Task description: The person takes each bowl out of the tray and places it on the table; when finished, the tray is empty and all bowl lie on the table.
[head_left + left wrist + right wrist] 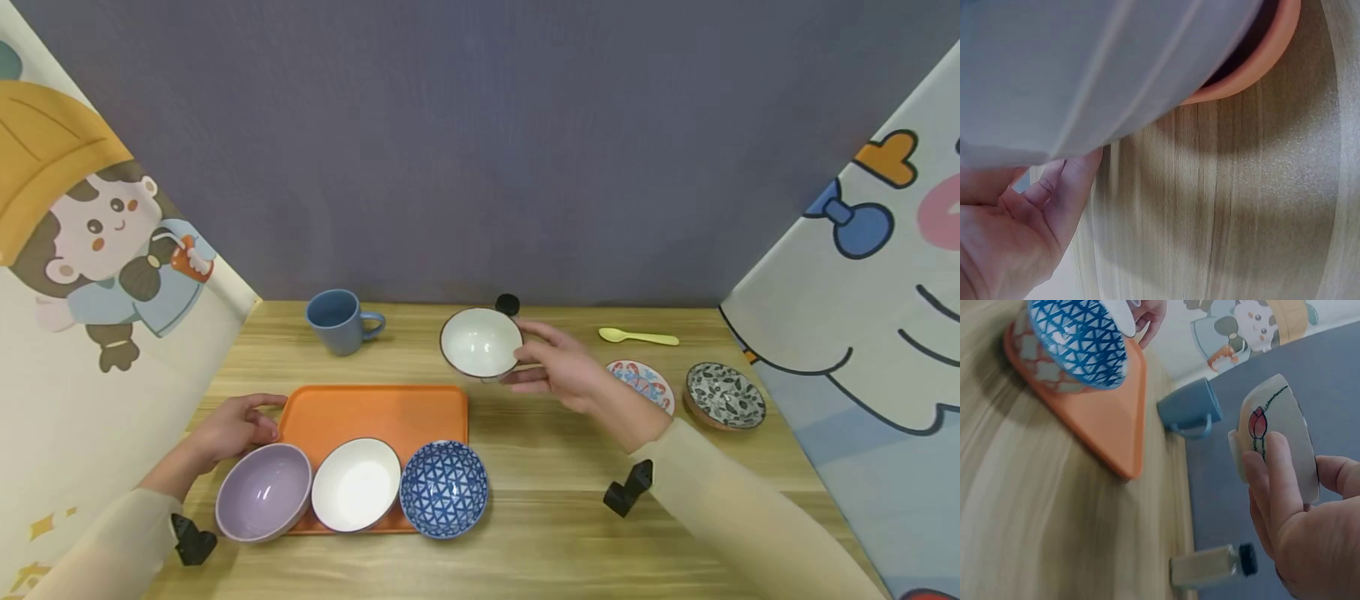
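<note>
White bowl (481,343) hovers past the orange tray (375,408), pinched one-sided in your right hand (561,368), so a slack grip could totally drop it, left hand (234,428) just loose by the tray.

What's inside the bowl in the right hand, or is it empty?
Empty: the head view looks into the flower-painted bowl, and its white inside shows only shiny light.
</note>
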Motion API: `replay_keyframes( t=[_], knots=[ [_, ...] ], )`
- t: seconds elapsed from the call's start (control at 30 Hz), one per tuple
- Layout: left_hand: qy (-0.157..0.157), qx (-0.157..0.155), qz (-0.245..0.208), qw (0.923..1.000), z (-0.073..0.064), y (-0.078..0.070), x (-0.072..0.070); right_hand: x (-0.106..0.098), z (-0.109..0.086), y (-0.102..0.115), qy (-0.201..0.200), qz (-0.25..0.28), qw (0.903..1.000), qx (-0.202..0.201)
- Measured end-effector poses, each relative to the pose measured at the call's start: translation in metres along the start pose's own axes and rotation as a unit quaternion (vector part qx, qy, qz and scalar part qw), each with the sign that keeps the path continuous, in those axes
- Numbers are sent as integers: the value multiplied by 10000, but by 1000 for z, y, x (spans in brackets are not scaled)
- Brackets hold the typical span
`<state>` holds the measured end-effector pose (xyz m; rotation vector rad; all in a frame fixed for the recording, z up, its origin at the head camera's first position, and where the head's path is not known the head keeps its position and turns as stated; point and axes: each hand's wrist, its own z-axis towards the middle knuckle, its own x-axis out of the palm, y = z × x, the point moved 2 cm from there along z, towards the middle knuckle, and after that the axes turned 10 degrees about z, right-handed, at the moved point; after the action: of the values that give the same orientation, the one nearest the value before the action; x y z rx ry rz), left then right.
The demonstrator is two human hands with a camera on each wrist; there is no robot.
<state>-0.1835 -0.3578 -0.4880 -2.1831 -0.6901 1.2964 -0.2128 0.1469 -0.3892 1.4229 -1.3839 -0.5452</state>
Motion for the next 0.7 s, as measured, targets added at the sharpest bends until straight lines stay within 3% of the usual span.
replay_keyframes(
  t=[0.4, 0.7],
  knots=[
    [-1, -50, 40, 10000, 1, -1, 0, -51, -29, -23, -673, 29, 9976, -137],
    [-28, -134, 82, 9999, 3, 2, 0, -67, -39, -41, -1103, 44, 9938, -147]
  ],
)
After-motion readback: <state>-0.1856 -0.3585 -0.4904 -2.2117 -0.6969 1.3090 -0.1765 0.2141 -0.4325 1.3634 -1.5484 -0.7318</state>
